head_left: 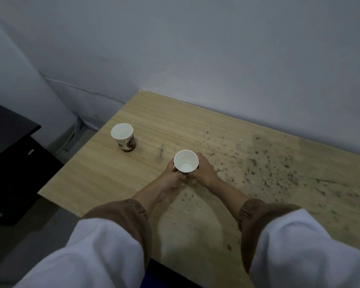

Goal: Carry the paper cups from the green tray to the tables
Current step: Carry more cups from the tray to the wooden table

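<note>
Both my hands hold one white paper cup (pixel 186 161) upright over the middle of a light wooden table (pixel 104 175). My left hand (pixel 173 173) curls round its left side and my right hand (pixel 204 169) wraps its right side. The cup looks empty inside. A second paper cup (pixel 124 140), white with a brown print, stands upright and alone on the table to the far left of my hands. The green tray is not in view.
Dark specks and stains cover the table's right half (pixel 268 163). A grey wall (pixel 195 48) runs along the table's far edge. A black piece of furniture (pixel 10 163) stands on the floor to the left of the table.
</note>
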